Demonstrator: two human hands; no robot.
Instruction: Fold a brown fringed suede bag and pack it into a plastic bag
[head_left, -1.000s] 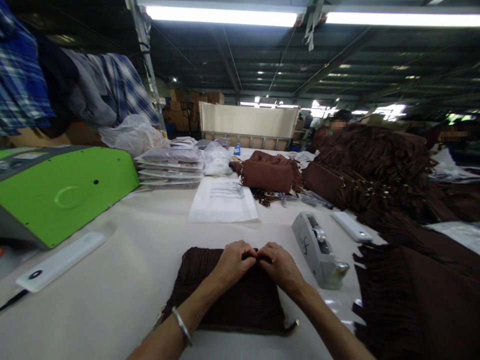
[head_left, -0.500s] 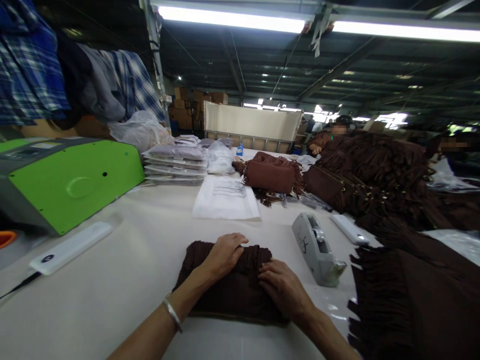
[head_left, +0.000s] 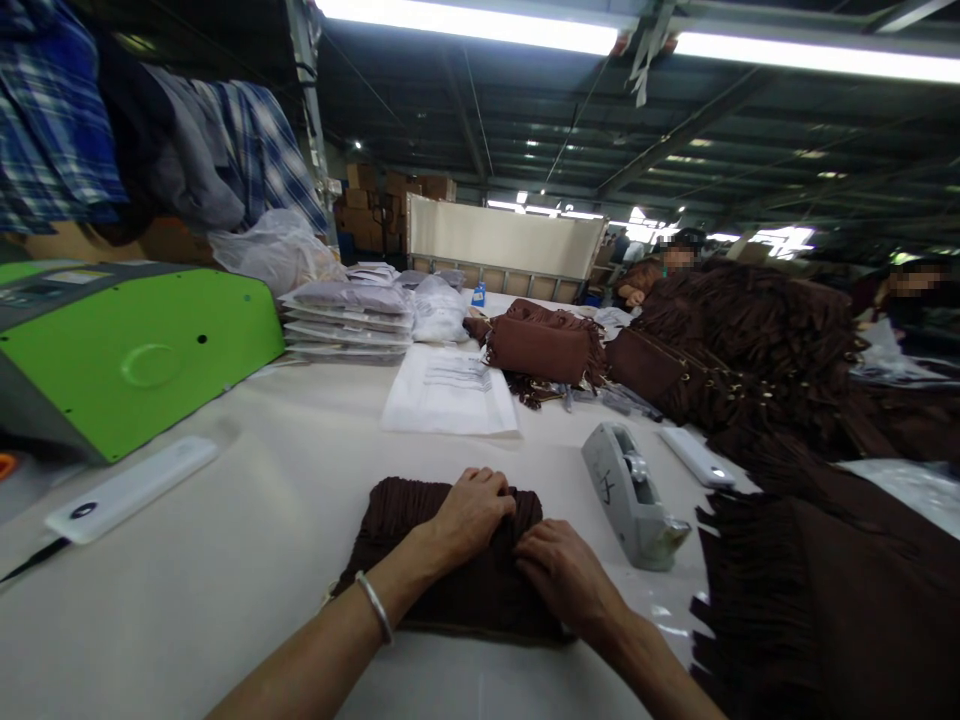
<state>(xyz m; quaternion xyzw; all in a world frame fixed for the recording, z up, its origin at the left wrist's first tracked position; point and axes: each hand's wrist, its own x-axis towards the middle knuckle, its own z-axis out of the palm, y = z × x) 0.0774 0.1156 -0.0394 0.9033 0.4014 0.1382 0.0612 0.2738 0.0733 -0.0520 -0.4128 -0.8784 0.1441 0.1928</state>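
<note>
A dark brown fringed bag (head_left: 442, 590) lies flat on the white table, its strips gathered across the top and a zipper-like edge along the near side. My left hand (head_left: 474, 512), with a silver bangle on the wrist, reaches over it; its bent fingers pinch the strips near the far edge. At the bag's right side, my right hand (head_left: 564, 568) has its fingers curled together on the edge. The fingertips of both hands are partly hidden. To the right of my right hand stands a grey tape dispenser (head_left: 626, 495).
A green machine (head_left: 172, 365) and a white handheld device (head_left: 135, 488) are on the left. Beyond the bag lie paper sheets (head_left: 450, 395), stacked packets (head_left: 345, 322) and a reddish-brown bag (head_left: 540, 350). Fringed bags (head_left: 772, 330) are heaped at right, near a person (head_left: 637, 285).
My left hand has shifted right along the bag's far edge, its fingers now more bent. The right hand stays at the bag's right side. The view has moved slightly.
</note>
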